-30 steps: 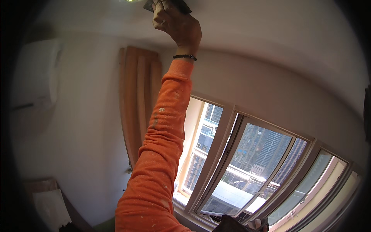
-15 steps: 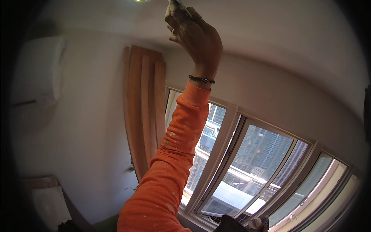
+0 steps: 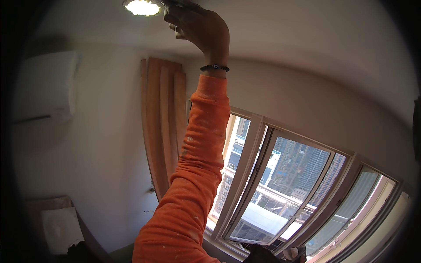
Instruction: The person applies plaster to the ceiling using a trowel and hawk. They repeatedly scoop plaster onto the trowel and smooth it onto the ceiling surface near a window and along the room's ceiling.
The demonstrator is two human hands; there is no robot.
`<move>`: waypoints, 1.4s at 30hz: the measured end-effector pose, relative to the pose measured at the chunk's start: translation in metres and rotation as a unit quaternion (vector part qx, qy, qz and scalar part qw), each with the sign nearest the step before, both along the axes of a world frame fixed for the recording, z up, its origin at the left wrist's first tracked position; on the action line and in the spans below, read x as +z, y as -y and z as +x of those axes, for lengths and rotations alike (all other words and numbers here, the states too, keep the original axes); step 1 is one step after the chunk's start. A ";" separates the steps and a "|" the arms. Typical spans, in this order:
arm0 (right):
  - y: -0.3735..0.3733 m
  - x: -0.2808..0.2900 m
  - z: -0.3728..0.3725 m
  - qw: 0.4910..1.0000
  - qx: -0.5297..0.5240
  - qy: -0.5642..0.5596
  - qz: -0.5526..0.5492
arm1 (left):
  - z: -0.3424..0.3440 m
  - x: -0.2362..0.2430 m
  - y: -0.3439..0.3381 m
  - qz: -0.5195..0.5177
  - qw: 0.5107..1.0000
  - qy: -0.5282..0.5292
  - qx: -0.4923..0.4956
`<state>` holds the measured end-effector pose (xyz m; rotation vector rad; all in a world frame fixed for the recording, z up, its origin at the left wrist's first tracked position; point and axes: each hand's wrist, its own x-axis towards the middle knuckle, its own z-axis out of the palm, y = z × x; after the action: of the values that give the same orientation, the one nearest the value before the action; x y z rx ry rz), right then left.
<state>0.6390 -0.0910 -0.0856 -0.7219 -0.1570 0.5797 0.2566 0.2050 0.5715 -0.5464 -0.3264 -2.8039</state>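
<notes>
1. Since half a second ago the view has tilted so that a lit round lamp [image 3: 142, 6] now shows at the top edge, and the raised hand [image 3: 199, 28] sits just right of it, closer to the lamp than before.
2. White ceiling [image 3: 307, 35] fills the upper right of the frame, bare and open to the right of the hand.
3. White wall [image 3: 101, 175] takes the left half, with open room between the sleeve and the air conditioner.
4. Window [image 3: 280, 184], with pale frames, runs across the lower right; towers show through the glass.
5. Orange sleeve [image 3: 197, 175] rises from the bottom centre to the top.
6. Orange curtain [image 3: 160, 127] hangs in the corner, just left of the sleeve.
7. Air conditioner [image 3: 44, 87] is mounted at the left, high on the wall.
8. Which hand is raised cannot be told for sure. Its fingers are curled together at the ceiling beside the lamp; a dark edge shows above them, too hidden to name.
9. Dark bracelet [image 3: 215, 67] circles the wrist.
</notes>
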 end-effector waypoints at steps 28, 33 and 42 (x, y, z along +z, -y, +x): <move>-0.020 0.004 -0.015 0.968 -0.010 0.248 -0.042 | -0.053 -0.033 -0.142 -0.029 0.950 -0.074 0.301; -0.030 0.019 -0.043 0.999 0.008 -0.022 -0.024 | -0.051 -0.026 -0.136 -0.039 0.945 -0.065 0.320; -0.013 0.030 -0.055 0.997 -0.003 0.012 -0.075 | -0.028 -0.014 -0.137 -0.013 0.968 -0.079 0.237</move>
<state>0.5840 -0.0782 -0.0556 -0.8739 -0.1339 0.5813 0.2284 0.3419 0.5570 -0.6028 -0.4013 -2.2845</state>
